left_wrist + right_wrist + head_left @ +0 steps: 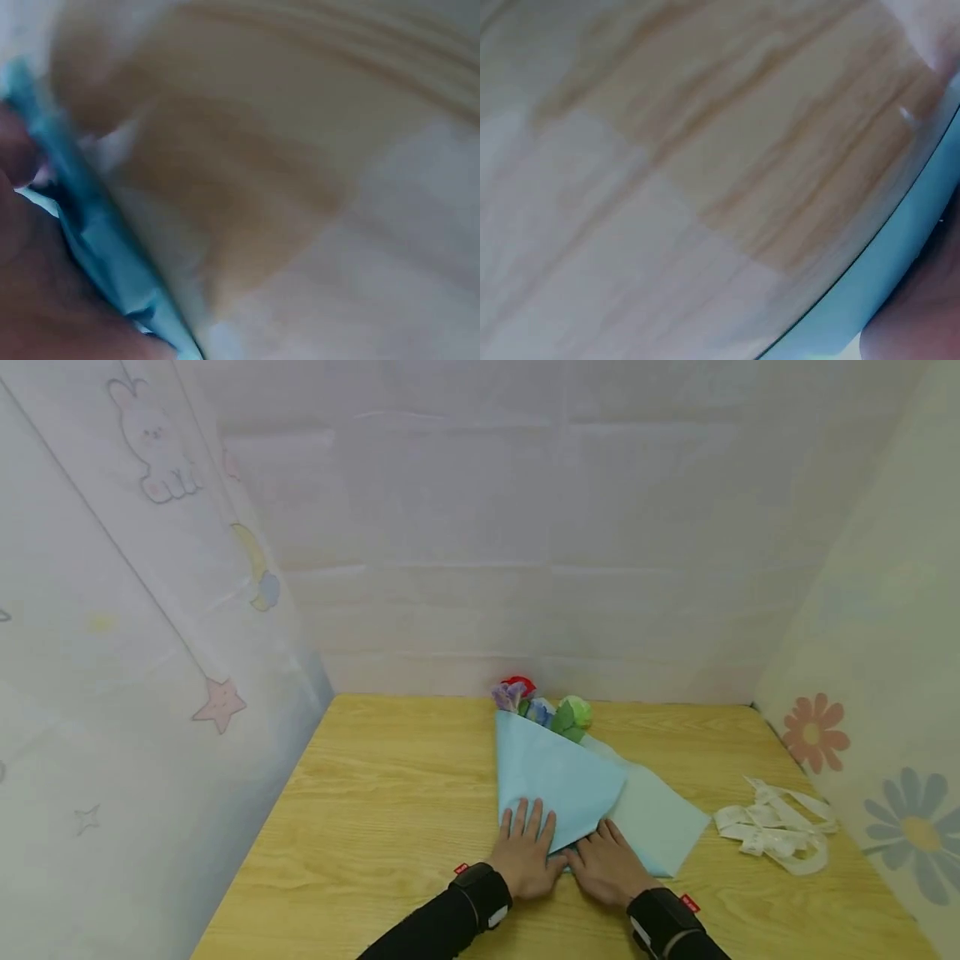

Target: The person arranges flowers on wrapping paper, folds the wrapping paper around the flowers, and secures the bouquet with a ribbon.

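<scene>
A sheet of light blue wrapping paper (pixel 558 777) lies folded slantwise around a bunch of flowers (pixel 540 710), whose red, purple, blue and green heads poke out at the top. My left hand (pixel 525 858) presses on the folded flap with its fingers spread and straight. Close beside it, my right hand (pixel 611 864) rests on the paper's lower part, fingertips right at the flap's edge; both thumbs come near each other at the bottom. In the left wrist view a creased blue paper edge (pixel 112 225) runs along the hand. A paper edge (pixel 889 262) also shows in the right wrist view.
A loose heap of white ribbon (pixel 776 827) lies on the right of the wooden table (pixel 390 777). The paper's pale unfolded corner (pixel 660 818) reaches toward it. Printed cloth walls (pixel 450 568) stand at the back and both sides.
</scene>
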Motion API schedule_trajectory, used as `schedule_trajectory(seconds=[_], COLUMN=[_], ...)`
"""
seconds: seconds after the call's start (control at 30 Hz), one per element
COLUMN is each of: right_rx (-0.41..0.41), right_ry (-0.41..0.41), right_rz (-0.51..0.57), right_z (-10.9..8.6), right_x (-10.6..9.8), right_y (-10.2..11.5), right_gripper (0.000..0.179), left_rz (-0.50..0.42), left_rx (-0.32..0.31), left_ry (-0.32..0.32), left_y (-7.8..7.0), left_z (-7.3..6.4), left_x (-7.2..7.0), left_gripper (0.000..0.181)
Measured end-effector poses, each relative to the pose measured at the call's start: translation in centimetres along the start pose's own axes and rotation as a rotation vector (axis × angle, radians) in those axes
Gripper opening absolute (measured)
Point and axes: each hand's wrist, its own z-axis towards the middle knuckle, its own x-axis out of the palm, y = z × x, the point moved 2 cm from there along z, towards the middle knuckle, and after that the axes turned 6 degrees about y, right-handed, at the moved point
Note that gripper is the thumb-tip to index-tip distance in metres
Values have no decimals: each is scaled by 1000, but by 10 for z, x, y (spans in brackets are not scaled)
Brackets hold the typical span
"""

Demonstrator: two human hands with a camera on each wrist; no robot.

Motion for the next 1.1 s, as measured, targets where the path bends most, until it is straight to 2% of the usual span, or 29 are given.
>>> schedule_trajectory(seconds=[0.1,0.2,0.27,0.33,0.37,0.4,0.5,0.57,0.63,0.7,0.8,0.87,0.97,1.1], right_rx=[-11,-31,-48,-91,-121,-152,-193,-152,-116,-105,-135,-146,-148,-141], right_ry=[-75,-288,-453,-528,-508,-447,-161,8,80,88,48,22,12,15], right_rz=[-11,-102,-177,-211,-204,-176,-27,70,97,76,14,-14,-24,-4], right_z=[-3,-5,-5,-4,-3,-3,-1,-3,-3,-2,3,4,5,5], right_x=[-10,-26,-36,-41,-41,-40,-26,-16,-6,0,8,11,14,15], right_y=[6,15,22,31,35,39,45,45,38,32,25,25,25,23], right_gripper=[46,39,38,41,44,47,53,58,64,69,74,75,77,77], left_rz=[113,174,157,95,48,6,-90,-83,-12,120,359,465,417,230], left_rx=[-17,-43,-50,-42,-33,-21,34,71,101,109,96,81,93,126], left_ry=[-53,-94,-82,-44,-22,-2,24,27,9,-44,-151,-204,-163,-34], left_y=[1,0,1,3,5,7,14,18,23,25,21,17,16,27], left_z=[1,3,5,6,7,7,3,-3,-10,-16,-26,-31,-35,-39], left_x=[9,15,15,13,10,7,-2,-5,-4,-3,-6,-8,-7,-1], left_gripper=[70,71,71,71,71,71,72,69,67,62,54,52,57,62])
